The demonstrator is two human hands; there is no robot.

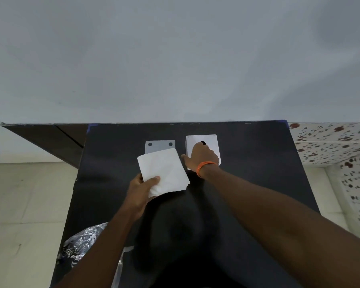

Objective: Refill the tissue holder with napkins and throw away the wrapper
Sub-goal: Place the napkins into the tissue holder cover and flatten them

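A dark worktop (247, 163) carries a white tissue holder (211, 142) at the far side. The right hand (202, 155), arm outstretched, rests palm-down on it, fingers curled. The left hand (142, 188) pinches a napkin stack (164, 171) over a grey plate (160, 146).

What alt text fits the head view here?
A left hand holds a stack of white napkins above a black table, while the right hand rests on a white tissue holder; a gray plate lies behind the napkins.
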